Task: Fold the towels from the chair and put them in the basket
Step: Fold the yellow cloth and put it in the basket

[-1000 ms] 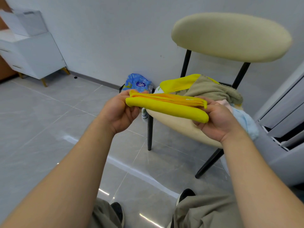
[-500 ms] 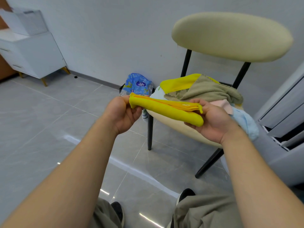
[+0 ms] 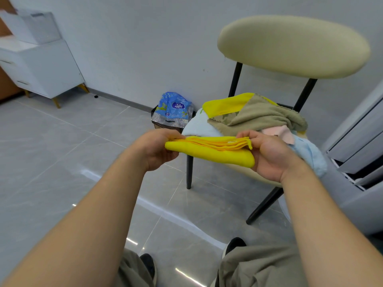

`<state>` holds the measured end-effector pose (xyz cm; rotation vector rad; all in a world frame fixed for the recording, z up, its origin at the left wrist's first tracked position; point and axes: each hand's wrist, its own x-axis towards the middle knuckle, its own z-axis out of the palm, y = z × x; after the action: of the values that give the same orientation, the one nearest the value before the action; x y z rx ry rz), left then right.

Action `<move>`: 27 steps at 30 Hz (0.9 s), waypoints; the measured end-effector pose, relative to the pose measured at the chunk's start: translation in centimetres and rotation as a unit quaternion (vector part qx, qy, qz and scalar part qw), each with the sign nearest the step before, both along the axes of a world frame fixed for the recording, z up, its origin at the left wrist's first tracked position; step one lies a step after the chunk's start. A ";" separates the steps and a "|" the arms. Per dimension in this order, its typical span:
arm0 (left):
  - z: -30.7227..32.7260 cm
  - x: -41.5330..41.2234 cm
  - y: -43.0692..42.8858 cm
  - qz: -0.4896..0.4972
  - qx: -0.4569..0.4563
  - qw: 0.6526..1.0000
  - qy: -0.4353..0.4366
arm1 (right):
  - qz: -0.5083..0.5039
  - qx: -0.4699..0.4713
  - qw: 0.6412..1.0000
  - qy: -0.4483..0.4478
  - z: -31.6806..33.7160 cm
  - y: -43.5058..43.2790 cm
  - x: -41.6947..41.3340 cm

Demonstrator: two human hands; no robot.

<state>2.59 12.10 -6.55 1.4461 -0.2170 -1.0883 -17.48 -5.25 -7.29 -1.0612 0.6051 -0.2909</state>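
One folded yellow towel, held before the chair, left hand and right hand each gripping an end; on seat, heap of unfolded towels; in dark bin, blue plastic packet.

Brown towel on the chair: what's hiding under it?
A yellow towel, a pink cloth and a pale blue towel poke out from under the brown towel. Whatever else lies beneath is covered.

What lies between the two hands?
A folded yellow towel spans the gap in the head view; the left hand grips one end, the right hand the other.
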 end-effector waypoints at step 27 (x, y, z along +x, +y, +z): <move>-0.4 -0.2 -0.4 -0.004 -0.016 0.997 0.070 | -0.103 -0.083 0.990 0.045 -1.5 -0.4 1.1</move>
<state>2.42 11.74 -6.99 1.3359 -0.1390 -1.1833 -16.37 -5.66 -8.80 -1.1786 0.7841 -0.4833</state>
